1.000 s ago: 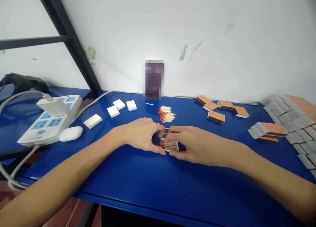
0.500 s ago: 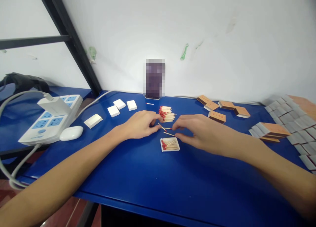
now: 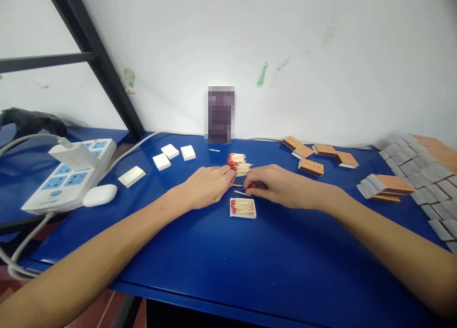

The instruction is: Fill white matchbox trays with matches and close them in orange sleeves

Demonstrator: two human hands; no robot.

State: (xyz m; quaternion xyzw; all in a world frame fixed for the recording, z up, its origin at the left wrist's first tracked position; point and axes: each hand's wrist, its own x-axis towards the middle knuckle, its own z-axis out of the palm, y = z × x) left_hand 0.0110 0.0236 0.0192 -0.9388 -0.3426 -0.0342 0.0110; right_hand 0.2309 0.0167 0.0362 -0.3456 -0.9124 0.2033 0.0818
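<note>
A small white matchbox tray [image 3: 243,207] lies on the blue table [image 3: 221,256], filled with red-tipped matches. Just behind it lie a few loose matches [image 3: 242,193]. A pile of matches [image 3: 240,164] sits further back. My left hand [image 3: 206,186] rests on the table with its fingers drawn together, the tips touching the near edge of the pile. My right hand [image 3: 276,186] is curled, its fingertips pinched over the loose matches just behind the tray. What either pinch holds is hard to see.
Several white inner trays [image 3: 162,161] lie at the back left, beside a white earbud case [image 3: 99,194] and a power strip [image 3: 67,173]. Orange matchbox sleeves [image 3: 314,156] lie at the back right, with stacked boxes [image 3: 417,175] at the right edge. A blurred upright object [image 3: 219,114] leans on the wall.
Both hands have left the filled tray and moved back toward the pile and the loose matches. The tray now lies uncovered in front of them.
</note>
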